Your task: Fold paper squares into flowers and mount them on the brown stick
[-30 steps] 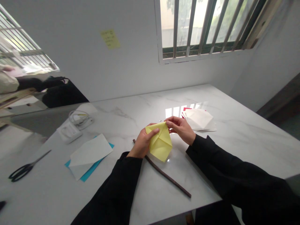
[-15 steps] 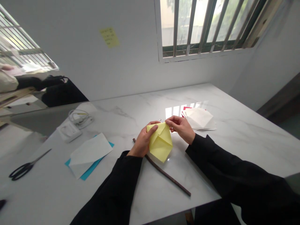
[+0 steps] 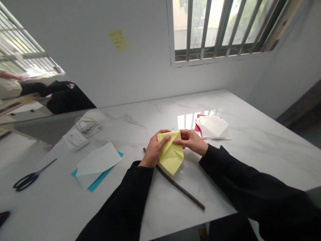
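Note:
A folded piece of yellow paper (image 3: pixel 172 157) is held up in front of me, above the table, its lower end coming to a blunt point. My left hand (image 3: pixel 154 149) grips its left side, thumb across the front and fingers behind. On the right edge, my right hand (image 3: pixel 194 141) pinches the paper near its top corner, the thumb lying on a folded flap. Beneath the paper and my left wrist lies a thin dark brown stick (image 3: pixel 180 188), slanting down to the right. Its middle upper part is hidden by my hand.
Left on the marble-patterned table (image 3: pixel 130 129) are white paper over blue sheets (image 3: pixel 99 165), black-handled scissors (image 3: pixel 31 179) and a white charger with cable (image 3: pixel 75 139). White and red papers (image 3: pixel 213 127) lie at back right. A yellow note (image 3: pixel 119 40) sticks to the wall.
My right hand has shifted from the top right corner slightly down the paper's right edge, its thumb now on the front flap. My left hand keeps its hold.

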Tool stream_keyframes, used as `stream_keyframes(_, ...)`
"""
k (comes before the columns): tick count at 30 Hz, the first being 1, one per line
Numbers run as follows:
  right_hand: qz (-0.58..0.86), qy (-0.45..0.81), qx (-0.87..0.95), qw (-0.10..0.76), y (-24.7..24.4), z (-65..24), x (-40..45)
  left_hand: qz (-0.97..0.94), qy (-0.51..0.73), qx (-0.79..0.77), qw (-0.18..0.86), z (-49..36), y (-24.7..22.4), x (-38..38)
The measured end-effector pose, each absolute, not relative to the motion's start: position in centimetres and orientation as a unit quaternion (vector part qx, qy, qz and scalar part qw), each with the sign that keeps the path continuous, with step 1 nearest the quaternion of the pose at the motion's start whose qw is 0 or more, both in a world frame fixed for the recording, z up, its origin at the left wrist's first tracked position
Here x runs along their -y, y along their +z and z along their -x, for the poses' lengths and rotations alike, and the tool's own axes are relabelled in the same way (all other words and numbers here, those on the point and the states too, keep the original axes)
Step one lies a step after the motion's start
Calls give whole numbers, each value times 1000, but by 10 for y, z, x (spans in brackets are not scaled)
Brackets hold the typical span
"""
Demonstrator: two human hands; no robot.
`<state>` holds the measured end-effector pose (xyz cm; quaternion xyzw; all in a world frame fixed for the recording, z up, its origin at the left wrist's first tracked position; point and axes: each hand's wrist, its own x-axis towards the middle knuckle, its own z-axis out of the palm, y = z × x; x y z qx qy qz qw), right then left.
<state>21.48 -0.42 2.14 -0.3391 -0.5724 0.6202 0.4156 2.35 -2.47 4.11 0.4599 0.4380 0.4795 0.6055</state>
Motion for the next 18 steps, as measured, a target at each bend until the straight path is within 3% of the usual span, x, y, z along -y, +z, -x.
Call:
stream_keyframes(11, 351, 635, 559, 401, 19, -214, 9, -530, 491, -467, 509, -24, 38, 22)
stream_keyframes(18, 377, 626, 515, 447, 12, -204, 9, -499, 508, -458, 532, -26, 30, 17)
